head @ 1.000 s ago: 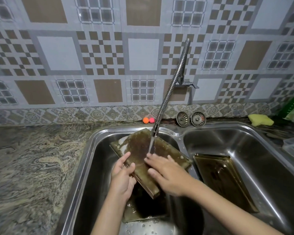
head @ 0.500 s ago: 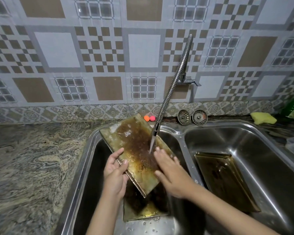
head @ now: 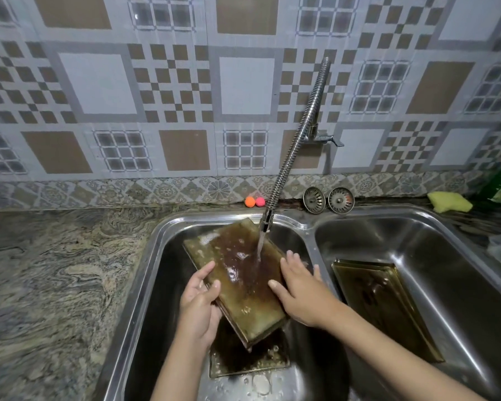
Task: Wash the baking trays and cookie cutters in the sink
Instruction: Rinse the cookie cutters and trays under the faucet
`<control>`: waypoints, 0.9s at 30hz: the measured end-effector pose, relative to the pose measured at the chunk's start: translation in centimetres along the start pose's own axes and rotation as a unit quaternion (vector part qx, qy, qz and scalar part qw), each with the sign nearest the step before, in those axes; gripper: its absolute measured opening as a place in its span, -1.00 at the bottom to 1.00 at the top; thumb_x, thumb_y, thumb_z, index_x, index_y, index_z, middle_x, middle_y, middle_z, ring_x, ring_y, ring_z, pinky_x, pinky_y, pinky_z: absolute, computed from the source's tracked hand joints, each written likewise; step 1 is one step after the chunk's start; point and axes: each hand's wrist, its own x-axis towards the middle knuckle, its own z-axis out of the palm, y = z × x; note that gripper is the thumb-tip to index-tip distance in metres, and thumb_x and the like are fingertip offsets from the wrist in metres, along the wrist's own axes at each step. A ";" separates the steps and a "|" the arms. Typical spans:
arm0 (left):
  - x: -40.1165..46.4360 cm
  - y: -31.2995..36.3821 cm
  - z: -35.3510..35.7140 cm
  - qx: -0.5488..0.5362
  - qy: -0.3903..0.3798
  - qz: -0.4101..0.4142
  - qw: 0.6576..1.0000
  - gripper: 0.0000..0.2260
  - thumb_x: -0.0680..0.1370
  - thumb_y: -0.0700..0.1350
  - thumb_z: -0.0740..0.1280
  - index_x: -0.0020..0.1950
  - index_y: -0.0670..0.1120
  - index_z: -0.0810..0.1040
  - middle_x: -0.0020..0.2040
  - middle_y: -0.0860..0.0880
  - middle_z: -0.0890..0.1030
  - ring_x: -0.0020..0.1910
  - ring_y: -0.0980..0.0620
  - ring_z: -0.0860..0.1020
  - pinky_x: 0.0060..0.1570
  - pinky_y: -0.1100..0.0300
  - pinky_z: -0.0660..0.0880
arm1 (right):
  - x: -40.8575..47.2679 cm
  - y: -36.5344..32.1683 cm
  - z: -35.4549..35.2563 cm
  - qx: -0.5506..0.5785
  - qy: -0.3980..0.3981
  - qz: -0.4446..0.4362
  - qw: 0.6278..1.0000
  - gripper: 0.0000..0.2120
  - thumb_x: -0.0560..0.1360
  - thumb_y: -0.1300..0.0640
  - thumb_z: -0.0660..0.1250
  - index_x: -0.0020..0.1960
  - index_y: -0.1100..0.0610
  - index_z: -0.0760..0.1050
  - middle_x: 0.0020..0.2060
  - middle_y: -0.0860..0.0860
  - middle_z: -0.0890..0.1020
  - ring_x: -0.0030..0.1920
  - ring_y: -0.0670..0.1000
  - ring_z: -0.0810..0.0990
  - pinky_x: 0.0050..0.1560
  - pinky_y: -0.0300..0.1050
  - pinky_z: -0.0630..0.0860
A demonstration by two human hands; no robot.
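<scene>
A brown-stained baking tray (head: 243, 302) is tilted over the left sink basin (head: 168, 273), under water running from the flexible tap (head: 298, 143). My left hand (head: 200, 302) grips its left edge, thumb on top. My right hand (head: 301, 293) grips the right edge, thumb lying on the wet surface. A second tray (head: 243, 363) lies flat on the left basin floor beneath it. A third tray (head: 388, 308) leans in the right basin (head: 460, 285). No cookie cutters show.
Two metal sink strainers (head: 327, 199) and two small orange and pink balls (head: 254, 201) sit on the ledge behind the sink. A yellow sponge (head: 449, 201) lies at the back right. Marbled stone counter (head: 47, 285) extends to the left.
The held tray has turned and shifted in my hands under the stream. My right hand has slid from the tray's middle to its right edge.
</scene>
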 end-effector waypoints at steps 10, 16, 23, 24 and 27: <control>-0.1 -2.5 -0.7 -0.048 0.027 -0.112 0.992 -0.65 0.57 -0.44 0.09 0.22 -0.13 0.49 0.08 -0.25 0.58 0.00 -0.15 0.57 -0.06 -0.04 0.56 | 0.5 -0.3 -2.5 -0.079 -0.097 -0.017 0.992 -0.40 0.62 -0.20 -0.07 0.57 0.06 -0.04 0.56 -0.01 -0.09 0.55 -0.05 -0.14 0.50 0.18 -0.21; -0.4 -3.2 0.4 -0.025 -0.020 -0.094 0.995 -0.66 0.55 -0.47 0.10 0.14 -0.15 0.50 0.08 -0.25 0.58 0.00 -0.12 0.59 -0.09 0.04 0.59 | -0.9 -3.1 0.0 -0.049 -0.037 -0.162 0.985 -0.47 0.64 -0.07 -0.03 0.57 -0.01 -0.06 0.55 -0.11 -0.12 0.53 -0.12 -0.21 0.45 0.16 -0.29; -1.3 -2.0 -0.1 0.082 -0.109 -0.060 0.989 -0.77 0.49 -0.50 0.20 -0.06 -0.17 0.43 -0.12 -0.20 0.59 -0.15 -0.12 0.51 -0.10 -0.02 0.50 | 4.6 0.1 -2.2 -0.013 0.120 0.027 0.992 -0.42 0.63 -0.13 -0.06 0.57 0.09 -0.07 0.56 0.02 -0.14 0.54 0.02 -0.23 0.44 0.30 -0.24; -1.2 -2.0 0.1 0.085 -0.109 -0.053 0.989 -0.76 0.49 -0.51 0.20 -0.07 -0.18 0.44 -0.13 -0.20 0.58 -0.17 -0.11 0.50 -0.14 0.01 0.50 | 4.6 -0.5 -2.0 0.000 0.130 0.008 0.991 -0.45 0.63 -0.10 -0.05 0.56 0.09 -0.03 0.56 0.01 -0.12 0.54 0.01 -0.23 0.44 0.29 -0.24; -0.4 -1.8 0.2 0.061 -0.073 -0.037 0.995 -0.73 0.49 -0.52 0.16 -0.09 -0.17 0.45 -0.17 -0.18 0.56 -0.22 -0.04 0.48 -0.20 0.11 0.47 | 1.8 -2.9 -0.3 0.000 0.086 -0.169 0.982 -0.52 0.64 0.05 0.02 0.54 0.00 0.08 0.55 -0.10 -0.04 0.51 -0.11 -0.20 0.50 0.14 -0.29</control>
